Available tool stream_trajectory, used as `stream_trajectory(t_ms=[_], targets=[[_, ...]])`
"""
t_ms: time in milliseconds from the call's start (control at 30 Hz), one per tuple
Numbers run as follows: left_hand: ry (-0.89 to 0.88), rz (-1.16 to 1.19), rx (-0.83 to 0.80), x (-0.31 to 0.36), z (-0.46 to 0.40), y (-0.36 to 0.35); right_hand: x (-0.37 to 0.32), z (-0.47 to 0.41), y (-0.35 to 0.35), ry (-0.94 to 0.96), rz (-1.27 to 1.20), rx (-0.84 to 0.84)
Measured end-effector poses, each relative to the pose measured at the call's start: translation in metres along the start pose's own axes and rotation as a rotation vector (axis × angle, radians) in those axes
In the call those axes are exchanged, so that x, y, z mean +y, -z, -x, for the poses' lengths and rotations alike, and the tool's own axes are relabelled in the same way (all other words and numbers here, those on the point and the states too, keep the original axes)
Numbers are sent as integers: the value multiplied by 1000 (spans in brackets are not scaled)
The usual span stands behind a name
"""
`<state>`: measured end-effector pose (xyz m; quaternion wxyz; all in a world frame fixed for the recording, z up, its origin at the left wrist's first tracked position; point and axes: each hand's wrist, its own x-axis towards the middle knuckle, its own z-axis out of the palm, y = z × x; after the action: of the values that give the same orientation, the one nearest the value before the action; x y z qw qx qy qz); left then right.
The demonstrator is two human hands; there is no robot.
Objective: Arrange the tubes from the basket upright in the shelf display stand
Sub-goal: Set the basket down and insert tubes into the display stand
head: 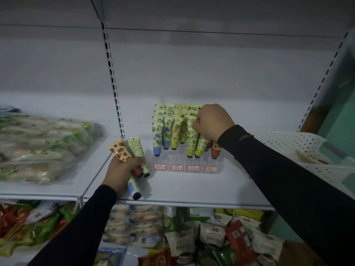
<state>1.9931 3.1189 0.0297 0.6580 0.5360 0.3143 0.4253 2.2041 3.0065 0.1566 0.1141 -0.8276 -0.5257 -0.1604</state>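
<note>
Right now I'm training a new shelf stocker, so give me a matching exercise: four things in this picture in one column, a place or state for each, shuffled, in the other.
Things:
1. left hand
2. right hand
3. display stand
4. white basket

Places or states:
A. on the shelf at the far right
B. grips several loose tubes
C. clear, with four red-bordered labels along its front
D. fingers curled on a green tube in the stand

Pairs: 1-B, 2-D, 3-C, 4-A
</note>
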Motion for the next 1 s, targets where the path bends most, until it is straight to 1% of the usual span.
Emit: stream_trajectory(t_ms=[300, 633, 767, 900, 1000], targets=[[2, 8, 1, 0, 1, -1, -6, 1, 3, -54, -46, 1], [-14, 4, -2, 1, 1, -1, -3, 2, 3, -36, -81, -8], [-8, 10, -13, 1, 2, -1, -1, 4, 1, -34, -117, 35], [-2, 2, -16, 0, 1, 1, 4, 3, 6, -33, -214, 145], [-5, -4, -19, 1, 1, 0, 15, 4, 14, -57, -213, 188]])
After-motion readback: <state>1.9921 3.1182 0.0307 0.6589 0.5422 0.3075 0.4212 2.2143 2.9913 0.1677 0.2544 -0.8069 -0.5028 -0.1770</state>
